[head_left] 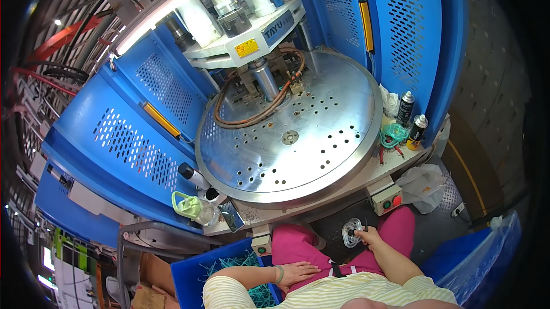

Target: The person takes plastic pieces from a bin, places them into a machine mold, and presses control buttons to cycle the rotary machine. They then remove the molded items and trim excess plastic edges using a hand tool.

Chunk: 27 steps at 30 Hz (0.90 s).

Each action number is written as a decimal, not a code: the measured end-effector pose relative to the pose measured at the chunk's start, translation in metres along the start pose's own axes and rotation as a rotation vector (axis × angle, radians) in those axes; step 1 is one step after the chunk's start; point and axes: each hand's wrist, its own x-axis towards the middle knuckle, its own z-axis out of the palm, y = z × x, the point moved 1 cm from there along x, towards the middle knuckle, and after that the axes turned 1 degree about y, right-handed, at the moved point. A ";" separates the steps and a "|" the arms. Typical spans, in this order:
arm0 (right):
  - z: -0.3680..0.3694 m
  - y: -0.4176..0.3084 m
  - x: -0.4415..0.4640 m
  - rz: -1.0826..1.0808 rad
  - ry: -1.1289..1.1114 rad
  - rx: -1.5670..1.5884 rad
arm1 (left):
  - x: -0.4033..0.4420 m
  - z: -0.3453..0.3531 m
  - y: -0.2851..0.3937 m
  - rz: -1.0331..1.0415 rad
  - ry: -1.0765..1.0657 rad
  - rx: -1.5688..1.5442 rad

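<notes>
My left hand (298,273) lies flat on my pink-trousered thigh, fingers stretched out and holding nothing. Over the other thigh, my right hand (371,238) is closed at the edge of a small clear plastic container (349,241). Something dark shows at its fingertips, too small to name. Beside my left arm, a blue bin (189,277) holds several thin teal plastic pieces (260,294).
A round metal turntable (286,163) with holes fills the machine ahead, between blue perforated guards (134,143). Spray cans (418,128) and teal cord (394,134) stand right; a green-lidded bottle (189,206) and phone (231,215) left. A button box (387,199) juts near my knee.
</notes>
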 end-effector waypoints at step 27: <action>0.000 0.002 0.003 0.000 0.002 -0.003 | 0.002 -0.010 0.004 -0.028 -0.089 -0.002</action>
